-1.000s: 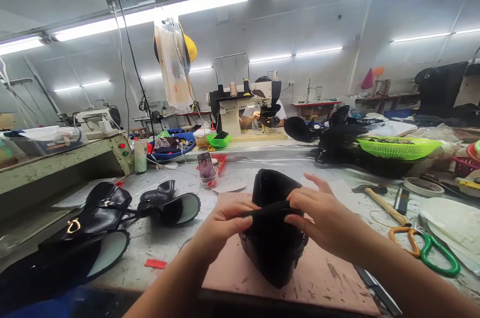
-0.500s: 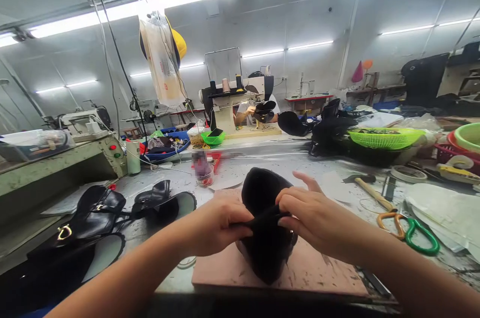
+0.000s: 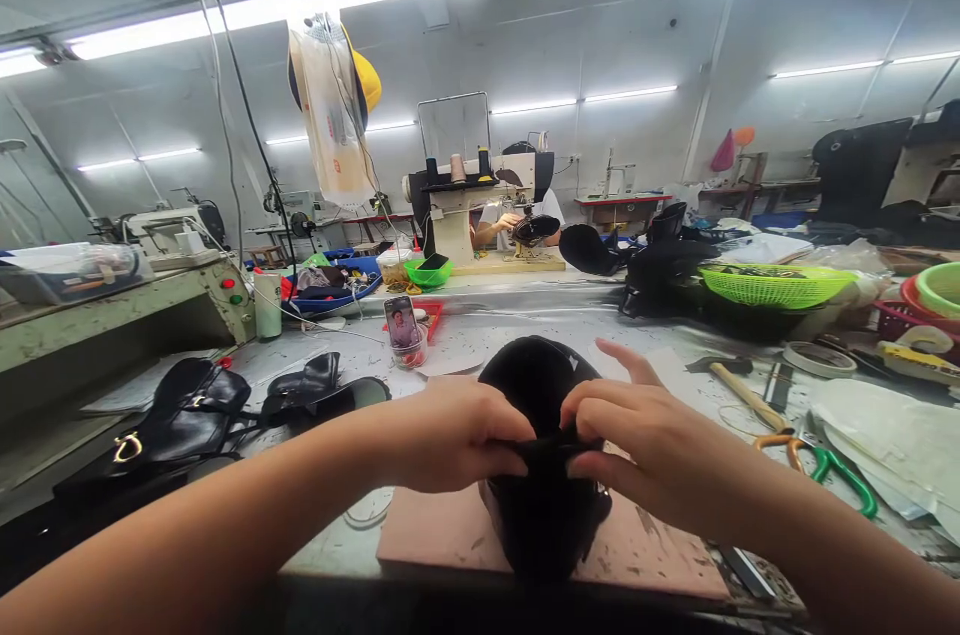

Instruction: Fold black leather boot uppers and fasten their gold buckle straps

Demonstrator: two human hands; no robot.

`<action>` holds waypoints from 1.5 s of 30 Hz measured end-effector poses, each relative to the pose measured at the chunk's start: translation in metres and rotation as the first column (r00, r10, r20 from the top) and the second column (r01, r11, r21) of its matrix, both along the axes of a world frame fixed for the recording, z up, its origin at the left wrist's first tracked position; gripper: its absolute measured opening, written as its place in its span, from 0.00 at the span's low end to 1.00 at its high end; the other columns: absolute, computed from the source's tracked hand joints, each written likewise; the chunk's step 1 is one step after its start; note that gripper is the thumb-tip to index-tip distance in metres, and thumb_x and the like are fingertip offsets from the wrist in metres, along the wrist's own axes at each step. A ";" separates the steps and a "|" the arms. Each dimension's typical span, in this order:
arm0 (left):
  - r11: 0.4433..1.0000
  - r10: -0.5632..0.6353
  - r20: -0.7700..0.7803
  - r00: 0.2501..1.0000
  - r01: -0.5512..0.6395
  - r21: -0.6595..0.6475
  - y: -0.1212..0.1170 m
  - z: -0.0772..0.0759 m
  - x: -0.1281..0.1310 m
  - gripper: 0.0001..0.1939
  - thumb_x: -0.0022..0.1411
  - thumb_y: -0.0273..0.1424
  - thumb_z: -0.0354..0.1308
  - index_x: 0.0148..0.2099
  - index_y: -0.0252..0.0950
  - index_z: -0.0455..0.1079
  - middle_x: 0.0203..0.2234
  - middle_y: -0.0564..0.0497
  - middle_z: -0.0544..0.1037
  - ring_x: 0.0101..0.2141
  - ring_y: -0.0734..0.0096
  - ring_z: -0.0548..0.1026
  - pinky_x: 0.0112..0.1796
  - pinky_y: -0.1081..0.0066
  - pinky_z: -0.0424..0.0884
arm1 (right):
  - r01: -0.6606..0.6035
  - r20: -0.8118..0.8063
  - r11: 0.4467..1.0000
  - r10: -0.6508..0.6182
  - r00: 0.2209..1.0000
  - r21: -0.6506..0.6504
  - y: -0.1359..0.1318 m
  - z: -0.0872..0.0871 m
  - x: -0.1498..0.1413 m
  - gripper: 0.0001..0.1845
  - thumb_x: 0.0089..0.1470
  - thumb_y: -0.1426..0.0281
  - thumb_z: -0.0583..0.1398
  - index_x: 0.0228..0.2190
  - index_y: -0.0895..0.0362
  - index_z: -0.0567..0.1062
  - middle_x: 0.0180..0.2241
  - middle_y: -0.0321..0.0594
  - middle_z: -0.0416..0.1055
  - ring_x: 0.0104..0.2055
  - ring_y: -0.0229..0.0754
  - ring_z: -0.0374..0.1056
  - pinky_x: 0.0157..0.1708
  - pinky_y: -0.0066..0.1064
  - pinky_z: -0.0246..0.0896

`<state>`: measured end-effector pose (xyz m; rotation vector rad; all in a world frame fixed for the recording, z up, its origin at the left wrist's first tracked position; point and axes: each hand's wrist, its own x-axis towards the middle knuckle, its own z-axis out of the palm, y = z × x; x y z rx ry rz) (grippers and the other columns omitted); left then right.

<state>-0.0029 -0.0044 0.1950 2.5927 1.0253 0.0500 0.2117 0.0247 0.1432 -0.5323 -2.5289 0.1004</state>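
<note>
A black shoe upper (image 3: 544,525) stands in front of me on a pinkish board (image 3: 427,525), its dark inside facing me. My left hand (image 3: 469,435) pinches a black edge of the upper between thumb and forefinger, from the left. From the right, my right hand (image 3: 626,425) grips the same edge with thumb and bent fingers, one finger sticking up. Only a short stretch of dark material shows between the two hands. The fingertips partly hide the fold there.
Black shoe uppers (image 3: 199,405) with gold buckles lie at left. A hammer (image 3: 746,395), orange-and-green scissors (image 3: 844,480) and a tape roll (image 3: 819,358) lie at right. A phone (image 3: 403,323) leans beyond the board. Behind, a person's hand (image 3: 499,227) works at a sewing machine (image 3: 450,225).
My left hand has moved right, closer to my right hand, so less of the black edge shows between them. The upper has shifted slightly and its lower end sits nearer me.
</note>
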 end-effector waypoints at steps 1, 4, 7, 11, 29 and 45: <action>1.000 -0.009 -0.011 1.000 0.009 -0.017 0.001 0.001 -0.001 0.04 0.60 0.26 0.54 0.36 0.35 0.70 0.28 0.54 0.73 0.30 0.74 0.68 0.33 0.76 0.61 | 0.004 0.000 1.000 -0.004 1.000 0.005 0.001 0.001 0.001 0.11 0.56 0.72 0.55 0.23 0.55 0.60 0.28 0.30 0.66 0.28 0.34 0.65 0.58 0.47 0.30; 0.998 -0.015 -0.106 0.994 0.009 -0.058 0.006 0.008 0.000 0.04 0.59 0.25 0.53 0.37 0.36 0.69 0.27 0.55 0.71 0.30 0.74 0.66 0.33 0.76 0.62 | 0.028 -0.025 0.998 -0.026 0.999 0.060 0.002 0.001 0.000 0.12 0.55 0.72 0.55 0.22 0.56 0.60 0.25 0.29 0.64 0.25 0.33 0.63 0.57 0.46 0.33; 0.995 -0.013 -0.239 0.971 -0.012 -0.103 0.007 0.014 0.004 0.14 0.58 0.22 0.53 0.46 0.40 0.65 0.29 0.55 0.71 0.31 0.72 0.68 0.32 0.76 0.62 | 0.052 -0.078 0.990 -0.041 0.996 0.133 -0.004 -0.001 -0.005 0.11 0.56 0.72 0.54 0.21 0.56 0.63 0.22 0.29 0.62 0.23 0.33 0.61 0.54 0.45 0.40; 1.000 -0.001 -0.262 0.965 0.007 0.023 0.004 0.017 0.017 0.10 0.55 0.25 0.57 0.42 0.38 0.67 0.31 0.52 0.72 0.34 0.68 0.70 0.33 0.73 0.64 | 0.090 -0.162 0.967 -0.052 0.985 0.239 -0.014 -0.003 -0.013 0.11 0.57 0.73 0.51 0.23 0.56 0.66 0.20 0.30 0.63 0.22 0.35 0.60 0.48 0.42 0.49; 0.998 -0.023 0.252 0.967 0.009 0.056 -0.002 -0.017 0.011 0.06 0.57 0.25 0.57 0.28 0.32 0.69 0.23 0.52 0.72 0.29 0.73 0.69 0.33 0.75 0.63 | 0.004 0.034 0.992 0.000 0.999 -0.129 -0.005 0.015 0.012 0.11 0.53 0.74 0.55 0.20 0.56 0.67 0.29 0.33 0.65 0.31 0.35 0.64 0.57 0.42 0.42; 0.999 0.024 0.026 0.999 -0.022 -0.042 -0.004 -0.006 0.012 0.06 0.50 0.25 0.63 0.25 0.34 0.69 0.21 0.56 0.73 0.28 0.74 0.69 0.33 0.76 0.62 | 0.036 0.097 0.974 -0.015 0.995 -0.222 -0.005 0.011 0.024 0.08 0.46 0.73 0.63 0.21 0.55 0.68 0.36 0.32 0.72 0.39 0.39 0.69 0.59 0.50 0.39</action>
